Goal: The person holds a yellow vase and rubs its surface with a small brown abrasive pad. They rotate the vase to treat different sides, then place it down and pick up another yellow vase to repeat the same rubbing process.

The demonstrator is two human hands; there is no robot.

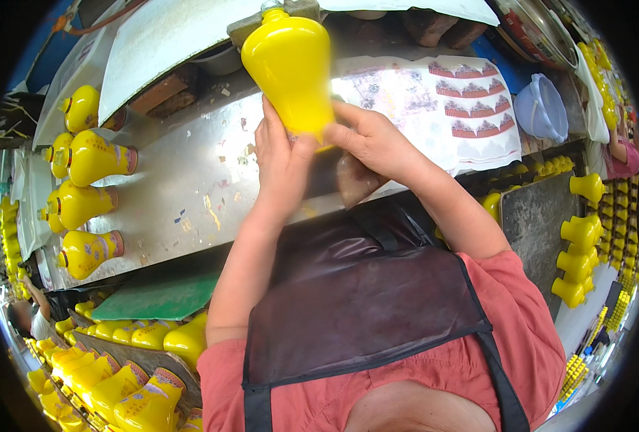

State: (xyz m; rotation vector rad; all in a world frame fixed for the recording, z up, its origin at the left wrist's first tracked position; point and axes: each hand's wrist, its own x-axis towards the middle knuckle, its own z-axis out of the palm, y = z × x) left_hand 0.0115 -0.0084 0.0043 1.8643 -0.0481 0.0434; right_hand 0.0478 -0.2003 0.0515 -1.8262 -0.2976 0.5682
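A glossy yellow vase (288, 61) lies with its narrow neck pointing away from me, near a grey block (305, 9) at the far side. Both hands hold its base end. My left hand (280, 162) is closed against the left side, thumb at the base. On the right side, my right hand (373, 137) grips it, with its thumb close to the left one. Just below my right hand is a flat brownish piece (359, 178); what it is, I cannot tell. A white sheet of red patterned decals (478, 108) lies to the right on the metal table (182, 165).
Several yellow vases with floral bands, one a patterned vase (92, 158), lie along the table's left end. At the right stands a pale blue bucket (539, 108). A green board (157, 297) and rows of yellow vases (150, 403) are at lower left. More vases (578, 263) line the right.
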